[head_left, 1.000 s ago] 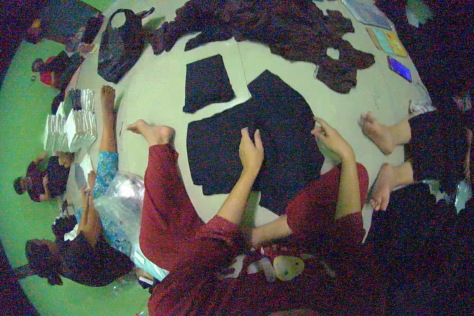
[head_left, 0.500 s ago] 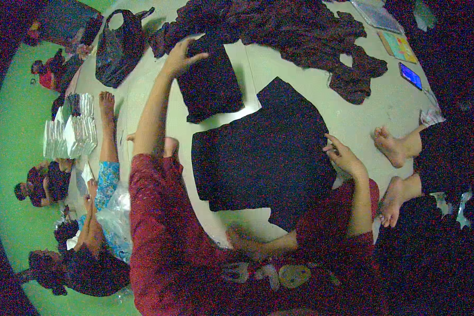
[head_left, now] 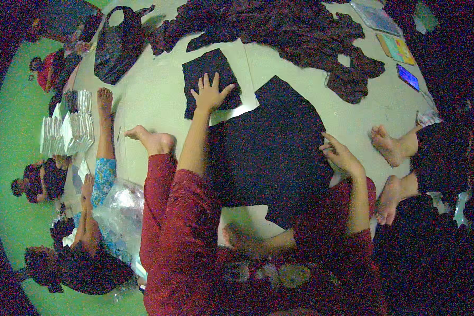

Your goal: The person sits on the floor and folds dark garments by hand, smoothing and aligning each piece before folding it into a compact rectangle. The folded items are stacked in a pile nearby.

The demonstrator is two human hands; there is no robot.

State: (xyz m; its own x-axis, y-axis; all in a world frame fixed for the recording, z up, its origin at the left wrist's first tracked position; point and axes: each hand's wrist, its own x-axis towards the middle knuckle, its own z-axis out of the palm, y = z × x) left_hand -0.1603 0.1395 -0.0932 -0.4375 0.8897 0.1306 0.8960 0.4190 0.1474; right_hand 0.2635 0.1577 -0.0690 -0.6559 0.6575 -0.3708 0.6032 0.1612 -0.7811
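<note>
A folded black cloth [head_left: 208,62] lies on a pale sheet [head_left: 243,109] in front of me. My left hand [head_left: 209,96] rests flat on it, palm down and fingers spread. Nearer to me, a larger black garment [head_left: 268,152] is laid out, overlapping the sheet's near corner. At its right edge is my right hand [head_left: 343,157], the fingers loosely bent and apart, the fingertips touching or just beside the fabric. No grip on the cloth shows in either hand.
A heap of crumpled dark clothing [head_left: 284,29] spreads across the far side. A black plastic bag [head_left: 118,50] stands far left, with stacked wrapped packets [head_left: 68,126] nearer. A phone [head_left: 407,77] lies at right. People sit on both sides, their bare feet close by.
My left hand has come down from the cloth's far left edge onto its middle and spread flat. The folded cloth now looks shorter at its far end. My right hand has barely moved.
</note>
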